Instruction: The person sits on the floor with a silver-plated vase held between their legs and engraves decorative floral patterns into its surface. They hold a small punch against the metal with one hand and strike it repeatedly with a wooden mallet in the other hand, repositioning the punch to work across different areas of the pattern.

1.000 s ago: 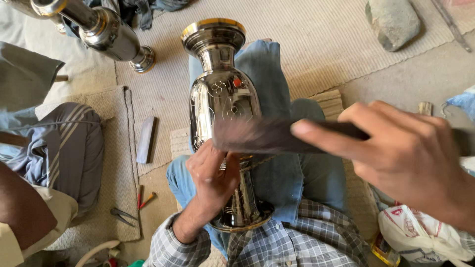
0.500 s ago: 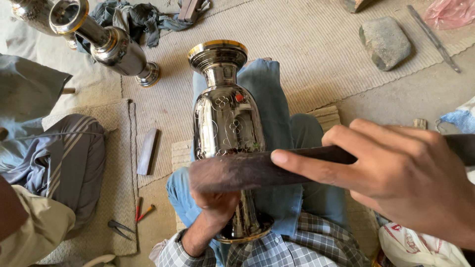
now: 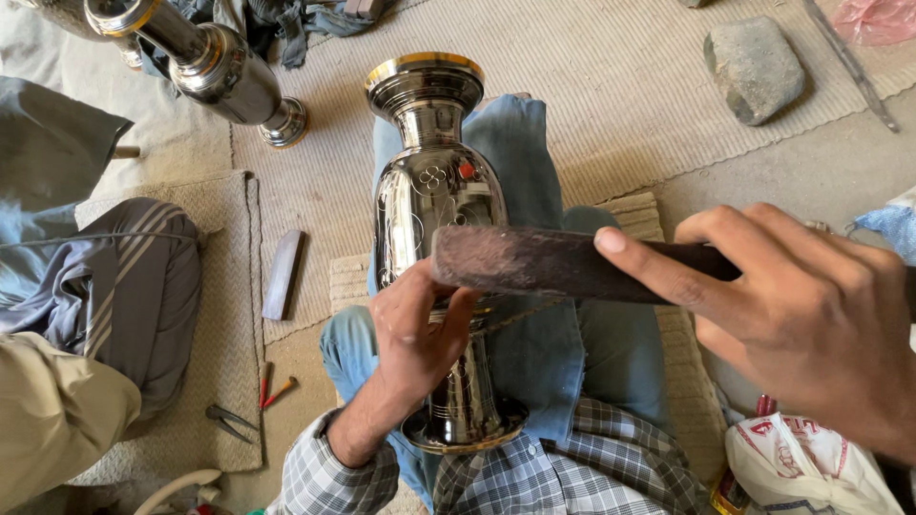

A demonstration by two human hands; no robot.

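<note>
A shiny engraved metal vase [image 3: 434, 191] with a gold-rimmed mouth lies along my lap on blue jeans, its foot toward my checked shirt. My left hand [image 3: 415, 334] presses against the vase's lower body, fingers pinched on a thin metal tool [image 3: 520, 310] that pokes out beneath the hammer. My right hand [image 3: 801, 315] grips the dark wooden hammer [image 3: 534, 262], whose blunt end hovers just above my left hand's fingers.
Another person sits at the left in striped trousers [image 3: 124, 286], with a second shiny vase [image 3: 224, 72] lying near them. A grey stone [image 3: 754, 67], a flat dark bar [image 3: 283, 275], small tools [image 3: 272, 386] and a white plastic bag [image 3: 801, 467] lie on the mats.
The hammer swung down onto my left hand's tool half a second ago and has lifted back up. The vase and my left hand stay put.
</note>
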